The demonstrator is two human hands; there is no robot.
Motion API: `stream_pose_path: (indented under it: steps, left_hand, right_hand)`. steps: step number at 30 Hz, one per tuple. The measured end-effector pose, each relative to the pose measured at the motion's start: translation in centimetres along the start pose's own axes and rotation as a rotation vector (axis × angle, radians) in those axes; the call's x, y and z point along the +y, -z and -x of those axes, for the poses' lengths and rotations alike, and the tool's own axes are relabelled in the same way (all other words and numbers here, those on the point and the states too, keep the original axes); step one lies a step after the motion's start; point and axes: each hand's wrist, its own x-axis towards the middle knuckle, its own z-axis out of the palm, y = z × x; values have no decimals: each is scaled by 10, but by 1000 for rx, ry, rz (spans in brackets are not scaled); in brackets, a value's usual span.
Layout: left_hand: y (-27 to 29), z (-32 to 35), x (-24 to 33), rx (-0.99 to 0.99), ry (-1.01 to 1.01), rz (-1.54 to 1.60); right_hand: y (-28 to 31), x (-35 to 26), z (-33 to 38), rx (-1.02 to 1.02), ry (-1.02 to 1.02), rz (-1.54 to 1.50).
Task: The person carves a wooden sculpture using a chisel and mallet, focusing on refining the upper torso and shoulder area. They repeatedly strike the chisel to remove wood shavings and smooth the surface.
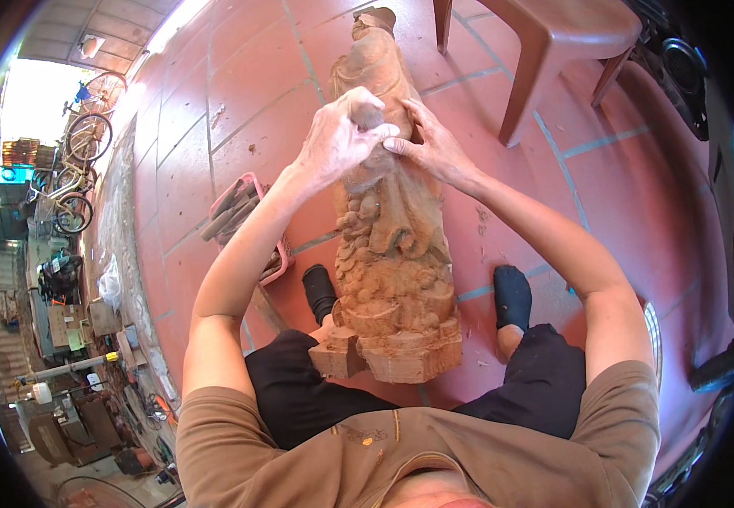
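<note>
A large carved wooden statue (388,254) lies lengthwise on the floor before me, its block-like base between my feet and its narrow end pointing away. Draped folds and lumpy rounded shapes cover it. My left hand (346,135) is closed over its upper middle, and a rounded brown end shows among the curled fingers; whether that is a tool handle or part of the carving I cannot tell. From the right, my right hand (435,148) grips the carving with bent fingers, its thumb reaching over to the left thumb. Both palms hide the spot between them.
Left of the statue, a pink basket (281,261) holds several long-handled tools (236,207). A brown plastic chair (553,42) stands at the far right. Wood chips dot the red tiled floor (248,110). Bicycles (79,161) and a cluttered bench line the left side.
</note>
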Motion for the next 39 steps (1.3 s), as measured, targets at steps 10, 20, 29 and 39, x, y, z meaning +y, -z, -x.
stream_pose_path:
  steps: [10, 20, 29, 39]
  left_hand:
    - [7, -7, 22, -98, 144, 261]
    - [-3, 46, -27, 68, -7, -89]
    - [-32, 62, -35, 75, -119, -255]
    - [-36, 65, -42, 95, -168, -312]
  right_hand:
    - [20, -51, -11, -12, 155, -81]
    - [44, -32, -24, 174, -49, -387]
    - [21, -38, -17, 158, 196, -13]
    - [39, -55, -36, 11, -17, 6]
